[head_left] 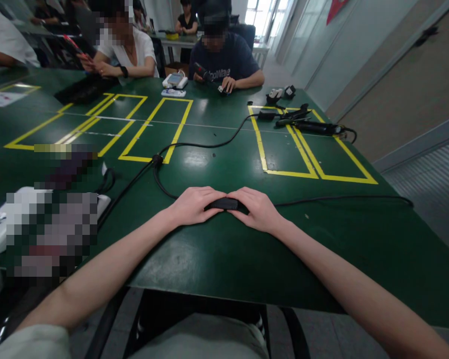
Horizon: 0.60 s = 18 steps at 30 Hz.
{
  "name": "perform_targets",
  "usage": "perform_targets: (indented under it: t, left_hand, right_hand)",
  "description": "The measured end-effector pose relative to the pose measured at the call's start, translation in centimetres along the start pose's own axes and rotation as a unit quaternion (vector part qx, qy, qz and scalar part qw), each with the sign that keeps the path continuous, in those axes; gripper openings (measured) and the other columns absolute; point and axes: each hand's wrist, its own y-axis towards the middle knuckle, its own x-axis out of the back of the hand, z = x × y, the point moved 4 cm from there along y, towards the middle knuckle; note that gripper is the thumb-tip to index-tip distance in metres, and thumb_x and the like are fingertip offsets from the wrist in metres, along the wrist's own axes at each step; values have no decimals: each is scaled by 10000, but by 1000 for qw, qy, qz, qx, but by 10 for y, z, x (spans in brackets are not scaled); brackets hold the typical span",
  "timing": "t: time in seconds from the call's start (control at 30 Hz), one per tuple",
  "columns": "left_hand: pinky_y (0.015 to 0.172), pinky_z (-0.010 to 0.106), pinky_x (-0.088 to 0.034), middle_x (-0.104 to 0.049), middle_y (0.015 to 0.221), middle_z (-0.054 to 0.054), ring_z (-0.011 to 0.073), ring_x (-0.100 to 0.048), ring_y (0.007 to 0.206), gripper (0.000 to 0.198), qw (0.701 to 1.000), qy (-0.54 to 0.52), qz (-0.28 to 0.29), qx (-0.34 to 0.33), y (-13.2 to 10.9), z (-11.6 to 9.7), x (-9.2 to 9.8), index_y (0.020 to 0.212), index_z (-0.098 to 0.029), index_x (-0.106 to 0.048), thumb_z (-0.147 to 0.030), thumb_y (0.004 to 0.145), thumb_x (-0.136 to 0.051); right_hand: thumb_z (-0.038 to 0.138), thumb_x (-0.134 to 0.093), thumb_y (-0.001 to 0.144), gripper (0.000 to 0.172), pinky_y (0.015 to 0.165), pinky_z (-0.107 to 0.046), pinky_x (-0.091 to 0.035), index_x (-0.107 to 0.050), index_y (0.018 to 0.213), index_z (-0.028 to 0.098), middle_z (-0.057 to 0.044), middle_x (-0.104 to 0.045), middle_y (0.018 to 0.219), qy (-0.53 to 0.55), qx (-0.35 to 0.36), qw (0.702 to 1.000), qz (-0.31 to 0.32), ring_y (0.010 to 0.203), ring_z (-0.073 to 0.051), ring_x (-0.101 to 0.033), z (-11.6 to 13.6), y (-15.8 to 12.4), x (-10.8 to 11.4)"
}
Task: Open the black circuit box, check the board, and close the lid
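My left hand (198, 205) and my right hand (255, 208) meet over a black power adapter (225, 203) close to the table's near side. Fingers of both hands wrap round its two ends, thumbs on the near side, so only the middle of it shows. A black cable (163, 185) comes out past my left hand and runs to a dark knot (157, 160) on the table. Past my right hand another length of cable (344, 197) stretches toward the right edge.
Yellow tape rectangles (290, 174) mark the green table (209, 254). Black tools and cords (314, 127) lie at the far right. White devices (175, 80) stand at the back, near a person in a dark shirt (228, 60). Blurred items (56, 234) lie at my left.
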Motion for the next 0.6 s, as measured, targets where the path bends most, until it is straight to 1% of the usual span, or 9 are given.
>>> perform_targets:
  t: [0.03, 0.1, 0.13, 0.2, 0.27, 0.4, 0.53, 0.6]
  left_hand:
    - [926, 364, -590, -756, 1196, 103, 236, -738, 1068, 377, 1000, 1, -1, 1, 0, 0, -1, 1366, -192, -597, -371, 1038, -552]
    - [956, 384, -590, -738, 1253, 124, 253, -733, 1110, 509, 1000, 10, -11, 14, 0, 0, -4, 1469, -182, -512, -394, 1013, -596]
    - [960, 386, -592, -738, 1259, 127, 253, -732, 1122, 507, 1000, 14, -12, 15, 1, 0, -6, 1476, -178, -503, -380, 1019, -588]
    - [969, 382, -595, -744, 1252, 122, 246, -736, 1128, 406, 1000, 18, -11, 10, 1, -1, -9, 1413, -174, -559, -339, 1042, -547]
    - [977, 375, -598, -745, 1259, 116, 238, -736, 1138, 371, 1000, 13, -11, 0, 1, -1, -11, 1385, -175, -579, -321, 1046, -541]
    - [1018, 383, -593, -685, 1376, 140, 248, -698, 1228, 484, 1000, 3, -28, -11, 1, 0, -12, 1467, -167, -505, -306, 1013, -596]
    - [1004, 383, -603, -712, 1334, 123, 239, -718, 1194, 433, 1000, -4, -18, -13, 2, 3, -15, 1451, -182, -524, -267, 1028, -559]
    - [1014, 387, -599, -695, 1365, 130, 245, -709, 1212, 472, 1000, -7, -19, -3, 1, 4, -16, 1470, -185, -507, -262, 1011, -585]
  right_hand:
    - [281, -604, 994, 203, 772, -402, -578, -615, 1170, 179, -113, -748, 1007, -3, 2, 1000, 0, 884, -262, -692, 0, 0, 0]
    - [255, -592, 994, 197, 762, -404, -580, -615, 1175, 181, -113, -748, 996, -7, 5, 1000, -4, 873, -263, -697, 0, -1, 0]
    - [252, -596, 990, 206, 762, -403, -583, -614, 1184, 184, -111, -748, 999, -6, 4, 1000, -5, 876, -262, -700, 0, -1, 0]
    - [255, -612, 982, 237, 781, -402, -593, -608, 1211, 195, -105, -750, 1023, 4, 0, 1000, -10, 905, -259, -709, -1, -2, 0]
    - [251, -617, 976, 256, 807, -404, -601, -603, 1228, 204, -104, -753, 1061, 13, -2, 1000, -13, 943, -258, -718, -1, -2, -1]
    - [229, -607, 974, 239, 817, -411, -612, -610, 1213, 208, -104, -760, 1061, 19, -7, 1000, -14, 942, -256, -729, -3, -3, -2]
    - [227, -638, 959, 293, 829, -415, -623, -598, 1248, 217, -101, -761, 1091, 31, -7, 999, -20, 966, -259, -736, -3, -4, -1]
    - [212, -642, 951, 304, 835, -416, -629, -594, 1252, 219, -102, -761, 1099, 30, -5, 999, -25, 978, -260, -739, -3, -4, -1]
